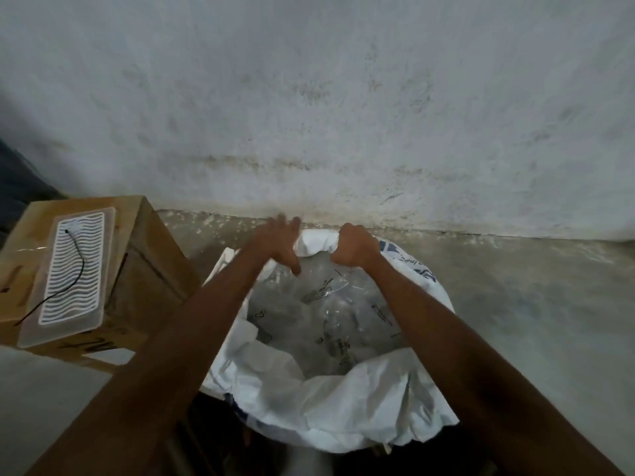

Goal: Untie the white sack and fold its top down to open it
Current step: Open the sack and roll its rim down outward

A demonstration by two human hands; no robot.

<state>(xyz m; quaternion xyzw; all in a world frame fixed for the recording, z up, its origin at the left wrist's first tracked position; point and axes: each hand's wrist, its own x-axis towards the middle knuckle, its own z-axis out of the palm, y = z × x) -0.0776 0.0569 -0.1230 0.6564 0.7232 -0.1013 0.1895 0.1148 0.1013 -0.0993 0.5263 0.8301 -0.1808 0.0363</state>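
Note:
The white sack (330,403) stands on the floor in front of me with its mouth wide and its near rim turned outward. Inside lies crumpled clear plastic (323,310) with dark print. My right hand (354,247) is closed in a fist on the sack's far rim, close to the wall. My left hand (280,243) is at the far rim just left of it, blurred, with fingers stretched out and spread over the white fabric; it grips nothing that I can see. Blue print shows on the sack's right side (417,266).
A brown cardboard box (151,269) stands to the left of the sack, with a translucent tray (74,273) and a thin black cord on top. A stained grey wall (343,115) rises just behind the sack. Bare concrete floor (532,297) lies to the right.

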